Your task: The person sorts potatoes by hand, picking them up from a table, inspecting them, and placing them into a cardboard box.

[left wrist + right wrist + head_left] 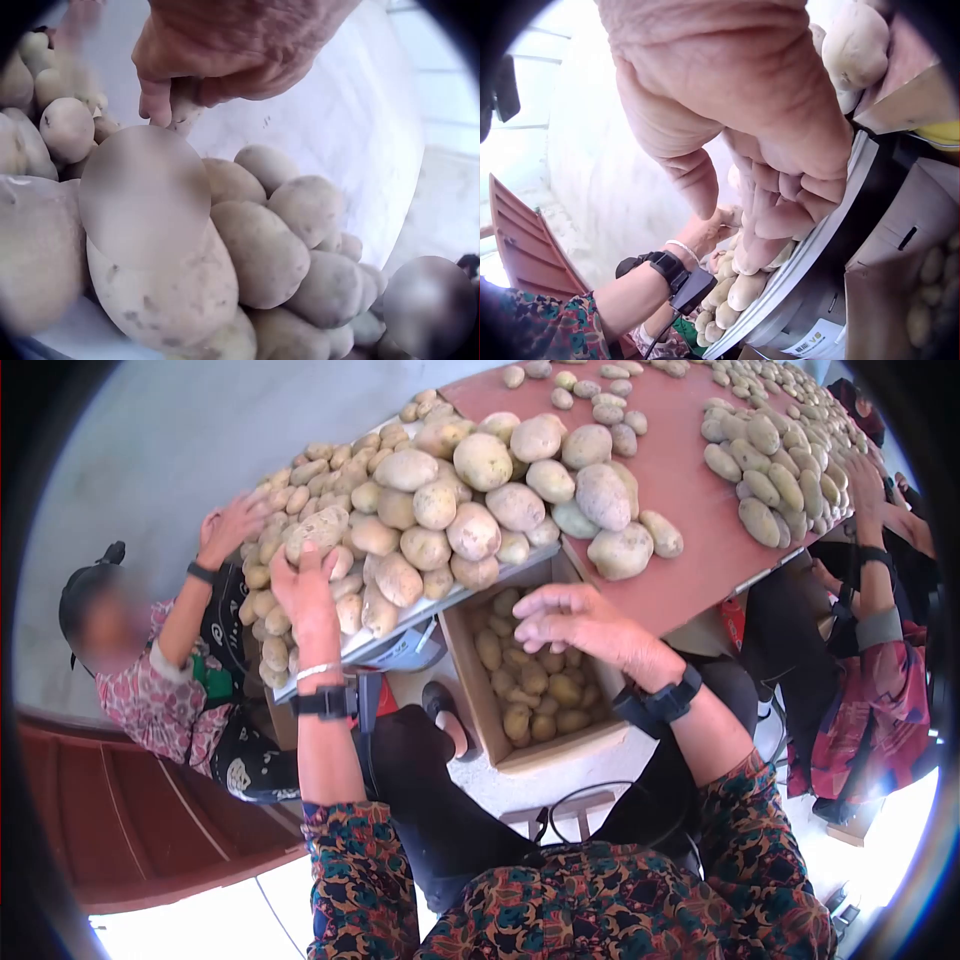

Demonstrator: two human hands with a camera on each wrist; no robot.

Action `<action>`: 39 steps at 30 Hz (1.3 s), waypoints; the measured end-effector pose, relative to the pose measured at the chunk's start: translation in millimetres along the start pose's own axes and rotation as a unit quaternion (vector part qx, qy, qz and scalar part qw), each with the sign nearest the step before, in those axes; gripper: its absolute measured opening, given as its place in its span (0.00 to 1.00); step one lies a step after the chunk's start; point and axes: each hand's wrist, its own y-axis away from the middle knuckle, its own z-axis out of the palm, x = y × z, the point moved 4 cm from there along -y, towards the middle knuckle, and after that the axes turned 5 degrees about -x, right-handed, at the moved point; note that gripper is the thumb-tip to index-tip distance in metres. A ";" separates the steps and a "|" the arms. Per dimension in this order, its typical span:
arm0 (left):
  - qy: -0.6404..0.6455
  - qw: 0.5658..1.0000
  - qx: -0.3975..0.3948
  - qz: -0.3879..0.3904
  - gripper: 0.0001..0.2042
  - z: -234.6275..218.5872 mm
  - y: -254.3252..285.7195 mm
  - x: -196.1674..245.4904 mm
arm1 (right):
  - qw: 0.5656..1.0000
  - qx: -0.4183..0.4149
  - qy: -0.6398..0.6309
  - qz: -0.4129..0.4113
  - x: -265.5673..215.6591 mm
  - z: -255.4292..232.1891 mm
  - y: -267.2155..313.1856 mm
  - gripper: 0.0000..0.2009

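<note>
At the left part of the potato heap, the left hand (pixel 306 598) has its fingers on a knobbly potato (pixel 318 532). The left wrist view shows the left hand (pixel 240 49) with fingers bent round a potato (pixel 185 106), mostly hidden by the hand. The right hand (pixel 590 628) hangs above a cardboard box (pixel 468 695) of potatoes, its fingers loosely bent and holding nothing. In the right wrist view the right hand (pixel 735 112) shows the thumb apart from the bent fingers. Large potatoes (pixel 483 462) are piled between and beyond the hands.
Red table surface (pixel 680 525) stretches to the right, with another potato heap (pixel 775 470) on it. One person (pixel 165 660) sits at the left with a hand by the heap; another (pixel 870 690) sits at the right. The table's pale edge (pixel 410 622) runs beside the box.
</note>
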 end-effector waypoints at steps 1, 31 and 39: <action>-0.008 1.000 -0.001 -0.009 0.23 -4.5 23.2 23.8 | 1.000 0.002 0.004 -0.008 -3.0 0.3 2.9 0.20; -0.301 0.886 -0.321 -0.149 0.17 58.5 157.9 9.6 | 0.999 0.029 -0.027 -0.012 -6.4 -0.1 -8.2 0.19; -0.326 0.933 -0.151 0.010 0.19 91.4 86.3 35.7 | 0.999 0.008 -0.046 0.000 -0.8 6.9 -17.0 0.18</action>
